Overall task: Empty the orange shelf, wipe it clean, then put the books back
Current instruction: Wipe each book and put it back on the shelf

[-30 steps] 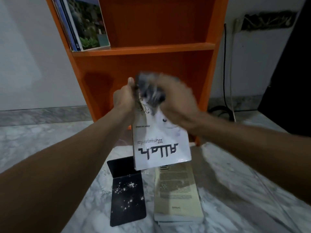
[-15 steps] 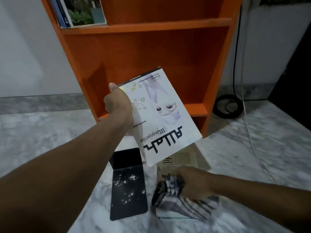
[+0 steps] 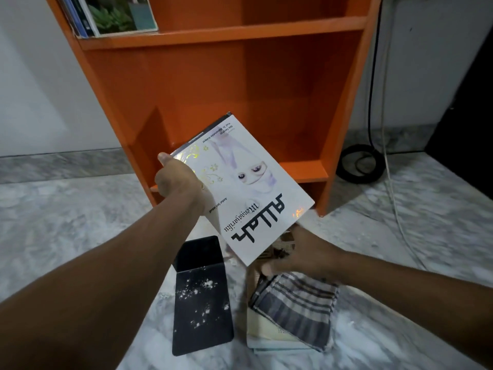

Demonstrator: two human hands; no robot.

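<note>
The orange shelf [image 3: 266, 84] stands against the wall, and its lower compartment holds nothing. My left hand [image 3: 178, 180] grips a white book [image 3: 248, 188] by its left edge, tilted and upside down, in front of that compartment. A grey striped cloth [image 3: 296, 308] lies spread on a stack of pale books [image 3: 266, 337] on the floor. My right hand [image 3: 306, 255] hovers low at the cloth's far edge, partly under the white book. Whether its fingers still hold the cloth is hidden.
Several books [image 3: 117, 14] lean on the shelf board above. A black folded sheet [image 3: 200, 297] speckled with white crumbs lies on the marble floor, left of the book stack. Coiled black cable [image 3: 360, 164] and a white cord [image 3: 394, 198] lie to the right of the shelf.
My right hand brought the bunched cloth down from the white book, and the cloth now lies spread on the floor stack. My left hand keeps the book up before the shelf.
</note>
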